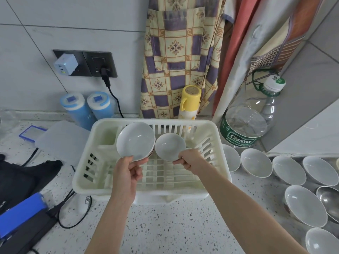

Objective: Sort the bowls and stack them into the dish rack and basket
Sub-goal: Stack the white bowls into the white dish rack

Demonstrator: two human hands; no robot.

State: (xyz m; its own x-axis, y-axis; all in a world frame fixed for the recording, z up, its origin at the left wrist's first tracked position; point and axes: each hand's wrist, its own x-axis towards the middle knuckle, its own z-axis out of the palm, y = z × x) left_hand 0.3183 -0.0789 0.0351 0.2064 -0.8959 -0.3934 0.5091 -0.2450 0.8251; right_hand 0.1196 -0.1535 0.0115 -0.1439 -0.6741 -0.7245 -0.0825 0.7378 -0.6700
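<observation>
Bowls here are white glazed ceramic, so we judge them stiff, smooth, somewhat heavy for their size and quick to chip if knocked together; the rim, pinched between thumb and fingers, looks like the surest hold. We have 2 of them above the cream plastic dish rack [86,162] on the speckled worktop [165,226]. Our left hand [131,169] is curled narrowly, pinching the lower rim of the larger bowl [135,141], which seems to sit on another bowl beneath it. Our right hand [189,159] likewise pinches the near rim of the smaller bowl [169,146], tilted toward us. Some 7 more white bowls [255,162] wait on the worktop right of the rack, beside a steel bowl [328,198].
</observation>
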